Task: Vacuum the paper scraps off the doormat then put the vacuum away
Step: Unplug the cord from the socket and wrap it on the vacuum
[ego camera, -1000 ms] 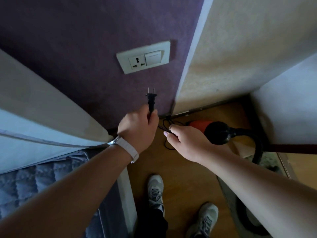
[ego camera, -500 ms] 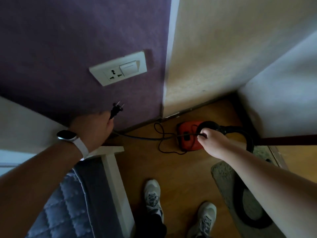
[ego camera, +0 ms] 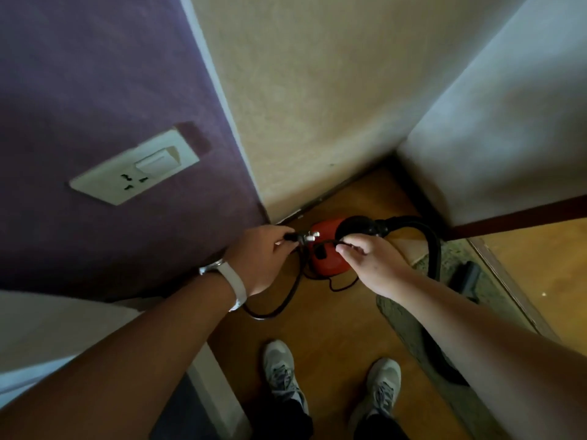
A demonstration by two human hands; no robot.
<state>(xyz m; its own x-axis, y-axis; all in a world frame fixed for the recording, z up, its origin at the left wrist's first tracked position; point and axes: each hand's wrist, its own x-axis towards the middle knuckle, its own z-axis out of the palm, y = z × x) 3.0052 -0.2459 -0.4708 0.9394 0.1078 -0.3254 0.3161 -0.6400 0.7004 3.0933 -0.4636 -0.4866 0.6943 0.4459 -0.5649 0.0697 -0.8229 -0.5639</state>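
Both hands are occupied at mid-frame. Left hand (ego camera: 263, 255) grips the plug end of the cord (ego camera: 287, 296), fingers curled round it. Right hand (ego camera: 374, 262) pinches the cord a little further along, between thumb and fingertips.

Purple wall (ego camera: 95, 74) fills the upper left. The socket (ego camera: 135, 169) on it has nothing plugged in. Wood floor (ego camera: 333, 328) runs across the lower centre. Doormat (ego camera: 454, 262) lies at right, partly hidden under my right forearm; I cannot tell whether scraps remain on it.

Vacuum (ego camera: 327, 265), a small red body, sits on the floor in the corner, directly beyond both hands and partly covered by them. Its hose (ego camera: 433, 246) leaves the top and arcs right and down over the doormat. The cord hangs in a slack loop below the left hand. Plug (ego camera: 301, 238) shows just right of that hand, prongs pointing toward the right hand.

Assessment: cleaning appears finished and the cord is being gathered. The stretch between the hands lies left to right across the frame. The right hand is nearer the vacuum, so it is better placed to draw in slack while the left holds the plug end.
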